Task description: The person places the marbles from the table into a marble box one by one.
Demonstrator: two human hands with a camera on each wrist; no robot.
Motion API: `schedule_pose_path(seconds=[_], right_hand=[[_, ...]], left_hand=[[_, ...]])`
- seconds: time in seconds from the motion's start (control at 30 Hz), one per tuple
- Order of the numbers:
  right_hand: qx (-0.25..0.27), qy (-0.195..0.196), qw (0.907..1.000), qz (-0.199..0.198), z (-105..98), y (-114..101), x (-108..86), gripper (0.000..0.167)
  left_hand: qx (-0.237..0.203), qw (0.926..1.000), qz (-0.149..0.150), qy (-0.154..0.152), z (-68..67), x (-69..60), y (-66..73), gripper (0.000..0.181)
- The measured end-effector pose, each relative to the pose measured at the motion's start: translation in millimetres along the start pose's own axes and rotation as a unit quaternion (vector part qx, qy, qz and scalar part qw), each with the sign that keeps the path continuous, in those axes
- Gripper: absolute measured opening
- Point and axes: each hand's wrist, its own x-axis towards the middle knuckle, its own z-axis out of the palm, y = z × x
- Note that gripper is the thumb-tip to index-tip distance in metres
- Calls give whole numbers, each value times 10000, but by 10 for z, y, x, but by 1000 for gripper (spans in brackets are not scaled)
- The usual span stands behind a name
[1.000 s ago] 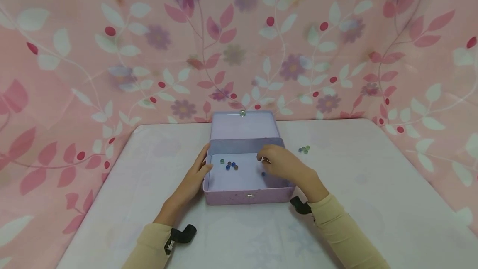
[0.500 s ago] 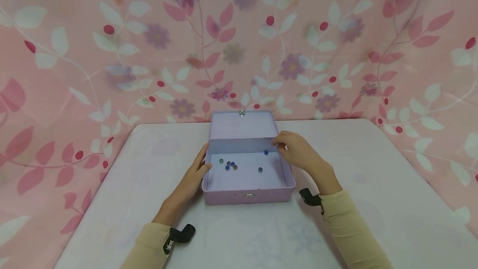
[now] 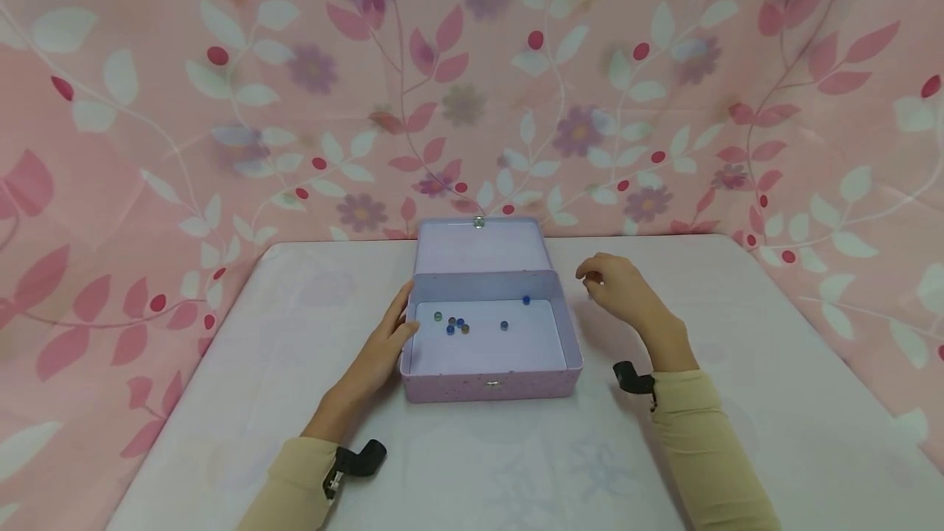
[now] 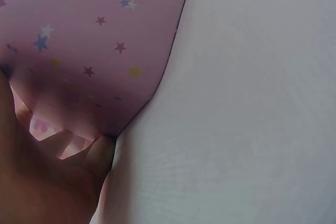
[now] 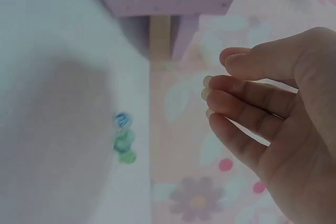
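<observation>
A pink-purple star-patterned box point(image 3: 492, 388) stands with its lid point(image 3: 479, 246) tipped back. My left hand point(image 3: 383, 347) grips its left wall, thumb at the rim and fingers along the outside. In the left wrist view, the hand point(image 4: 50, 177) lies against the box's side point(image 4: 105, 35). Several glass marbles are inside: a cluster at the left, a grey-blue marble point(image 3: 505, 325) near the middle and a blue marble point(image 3: 526, 300) at the back right. My right hand point(image 3: 627, 293) hovers right of the box, fingers loosely bent, holding nothing. Beside it lie a blue marble point(image 5: 122, 120) and green marbles point(image 5: 124, 141).
A white cloth covers the table point(image 3: 472, 465). Behind it hangs a pink floral curtain point(image 3: 472, 88). The raised lid stands at the back of the box, close to the table's rear edge.
My right hand has left the box's interior and moved right, over the marbles on the cloth. A blue marble now lies at the back right inside; another rolled slightly left. My left hand stays put.
</observation>
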Motion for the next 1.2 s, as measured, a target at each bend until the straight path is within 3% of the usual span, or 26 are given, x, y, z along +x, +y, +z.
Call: schedule_pose_path(seconds=[0.17,0.4,0.73,1.0,1.2], right_hand=[[-9,-119,9992,386,32,199,-37,17],[-176,-164,9978,611,107,440,-86,17],[-64,-559,9925,1084,183,554,-138,23],[-186,-855,9871,1341,213,554,-135,17],[-249,-882,9879,1254,202,513,-126,15]], left_hand=[[-70,9999,-92,-128,-19,-51,138,64],[-24,9997,-154,-194,-36,-139,339,64],[-122,9996,-132,-197,-30,-136,345,64],[-86,9996,-128,-230,-37,-138,344,64],[-33,9997,-132,-218,-34,-156,364,64]])
